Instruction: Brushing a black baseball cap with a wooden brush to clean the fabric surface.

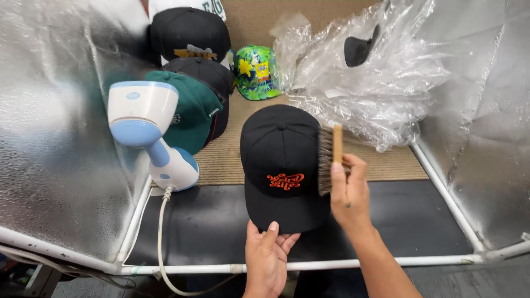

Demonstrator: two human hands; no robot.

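- The table (419, 215) carried a dark mat in front and a woven tan mat behind, walled by silver foil panels (49, 138); we stood at its near edge.
- A heap of clear plastic bags (375, 83) lay at the back right, well apart from our hands.
- A row of caps (193, 72) stood at the back left, with a blue-and-white steamer (149, 132) just beside them.
- The black cap (282, 165) sat mid-table, straddling both mats, brim toward us, orange stitching on its front.
- Our left hand (268, 254) was half closed, thumb on top of the brim and fingers under it, pinning the cap.
- Our right hand (349, 193) was closed round a wooden brush (331, 160), bristles touching the cap's right side.
- We judged the brushing would go best with short, light strokes in one direction, the brim held firm so the crown would not twist, and the bristles kept easy over the stitching.
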